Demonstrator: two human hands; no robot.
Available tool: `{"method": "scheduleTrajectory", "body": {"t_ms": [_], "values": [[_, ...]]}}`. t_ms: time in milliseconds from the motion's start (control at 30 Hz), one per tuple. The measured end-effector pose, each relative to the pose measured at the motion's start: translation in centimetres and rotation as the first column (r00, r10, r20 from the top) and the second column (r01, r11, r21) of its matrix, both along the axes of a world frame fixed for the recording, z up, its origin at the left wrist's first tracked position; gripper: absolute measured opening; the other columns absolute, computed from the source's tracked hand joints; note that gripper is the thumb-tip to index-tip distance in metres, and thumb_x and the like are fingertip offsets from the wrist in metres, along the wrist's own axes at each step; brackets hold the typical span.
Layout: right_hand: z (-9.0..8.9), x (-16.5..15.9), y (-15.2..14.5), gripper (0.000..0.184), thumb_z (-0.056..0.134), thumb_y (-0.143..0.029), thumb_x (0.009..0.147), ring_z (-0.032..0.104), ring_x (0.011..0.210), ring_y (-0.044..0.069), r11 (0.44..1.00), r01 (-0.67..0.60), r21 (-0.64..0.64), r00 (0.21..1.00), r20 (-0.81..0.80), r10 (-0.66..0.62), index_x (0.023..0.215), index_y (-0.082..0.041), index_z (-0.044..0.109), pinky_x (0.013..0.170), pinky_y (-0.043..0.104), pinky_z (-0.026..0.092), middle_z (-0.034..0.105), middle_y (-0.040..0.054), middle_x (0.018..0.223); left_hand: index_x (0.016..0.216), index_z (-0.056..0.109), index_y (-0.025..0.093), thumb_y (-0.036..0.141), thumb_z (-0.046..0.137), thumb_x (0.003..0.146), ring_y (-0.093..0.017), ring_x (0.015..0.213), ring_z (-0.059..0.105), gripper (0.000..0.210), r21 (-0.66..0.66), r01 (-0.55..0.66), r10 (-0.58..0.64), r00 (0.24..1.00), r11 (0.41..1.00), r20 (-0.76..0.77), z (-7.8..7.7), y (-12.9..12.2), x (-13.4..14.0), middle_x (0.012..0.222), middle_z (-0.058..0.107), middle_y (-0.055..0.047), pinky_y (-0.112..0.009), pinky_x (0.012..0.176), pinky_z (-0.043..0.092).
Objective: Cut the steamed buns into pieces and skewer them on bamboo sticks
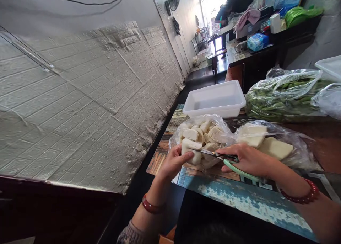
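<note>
My left hand [173, 161] is closed around a pale, smooth, bun-like piece [195, 158] at the near edge of a clear plastic bag. Scissors [238, 170] with mint-green handles are in my right hand [246, 159], fingers wrapped round the grips. Their blades reach left against the pale piece. Inside the open bag [226, 127] lie several similar whitish chunks [206, 132], some with a spongy cut face. To the right, flat cream-coloured slabs [275, 148] rest in another clear bag, just behind my right wrist.
Beyond the bags stands a white plastic tub [214, 100]. A bag of green pods [286, 94] sits at the right. The textured wall [106, 105] borders the left side. Farther back are a cluttered table [237, 57] and a person [225, 18].
</note>
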State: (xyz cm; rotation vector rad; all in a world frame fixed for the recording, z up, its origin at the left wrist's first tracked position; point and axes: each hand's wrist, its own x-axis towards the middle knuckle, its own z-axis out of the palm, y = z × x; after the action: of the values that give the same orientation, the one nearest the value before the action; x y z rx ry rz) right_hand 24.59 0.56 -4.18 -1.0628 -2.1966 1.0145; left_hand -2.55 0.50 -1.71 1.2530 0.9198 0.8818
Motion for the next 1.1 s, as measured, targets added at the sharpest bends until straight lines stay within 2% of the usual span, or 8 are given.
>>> {"method": "scheduleTrajectory", "body": {"t_ms": [200,367,500,700,900,1100], "values": [[-0.1,-0.3,-0.2,0.045,0.073,-0.041,0.078,0.075,0.093,0.031,0.999,0.044,-0.013,0.999,0.002,-0.044,0.12,-0.025,0.075,0.081,0.036,0.058,0.08,0.0051,0.107,0.113,0.075,0.016,0.053,0.085,0.067,-0.027,0.095,0.067,0.06,-0.029,-0.05,0.053,0.993,0.998,0.109,-0.1,-0.2,-0.2,0.107,0.074,-0.013,-0.03,0.077,0.051],[0.2,-0.7,-0.2,0.044,0.074,-0.04,0.076,0.074,0.089,0.03,0.997,0.065,-0.034,0.998,0.001,-0.065,0.118,-0.029,0.075,0.078,0.037,0.059,0.081,0.0009,0.103,0.104,0.077,0.014,0.052,0.082,0.072,-0.021,0.085,0.066,0.05,-0.064,-0.116,0.12,0.99,0.991,0.07,-0.4,-0.4,-0.6,0.097,0.074,-0.012,-0.028,0.073,0.05],[0.3,-0.8,-0.3,0.05,0.077,-0.037,0.071,0.073,0.09,0.03,0.998,0.025,-0.052,0.999,0.04,-0.023,0.121,-0.027,0.074,0.08,0.037,0.059,0.079,0.0023,0.106,0.102,0.078,0.013,0.053,0.082,0.071,-0.019,0.078,0.064,0.05,-0.042,-0.111,0.113,0.992,0.993,0.054,-0.3,-0.4,-0.4,0.091,0.074,-0.01,-0.026,0.07,0.047],[0.5,-1.2,-0.8,0.071,0.078,-0.039,0.068,0.067,0.111,0.037,0.996,0.058,-0.069,0.991,0.128,-0.049,0.134,-0.015,0.065,0.095,0.045,0.055,0.073,0.0139,0.122,0.103,0.077,0.014,0.053,0.081,0.073,-0.017,0.072,0.062,0.049,-0.008,-0.085,0.086,0.992,0.996,0.09,-0.5,-0.6,-0.1,0.083,0.073,-0.007,-0.026,0.069,0.046],[1.1,-2.2,-0.6,0.076,0.08,-0.044,0.069,0.06,0.125,0.036,0.997,-0.027,-0.07,0.998,0.059,0.031,0.138,-0.018,0.061,0.108,0.049,0.045,0.064,0.0141,0.138,0.098,0.078,0.013,0.051,0.081,0.073,-0.017,0.071,0.062,0.045,0.009,-0.062,0.061,0.994,0.998,0.092,-0.4,-0.8,-0.5,0.081,0.073,-0.007,-0.027,0.071,0.048],[2.0,-3.0,-0.3,0.066,0.076,-0.037,0.072,0.062,0.122,0.035,0.995,-0.053,-0.088,0.996,0.073,0.059,0.135,-0.019,0.064,0.106,0.047,0.048,0.067,0.0114,0.134,0.097,0.079,0.014,0.053,0.081,0.071,-0.019,0.074,0.064,0.047,0.011,-0.073,0.072,0.993,0.997,0.09,-0.1,-0.9,-1.1,0.083,0.073,-0.007,-0.029,0.073,0.05]]}}
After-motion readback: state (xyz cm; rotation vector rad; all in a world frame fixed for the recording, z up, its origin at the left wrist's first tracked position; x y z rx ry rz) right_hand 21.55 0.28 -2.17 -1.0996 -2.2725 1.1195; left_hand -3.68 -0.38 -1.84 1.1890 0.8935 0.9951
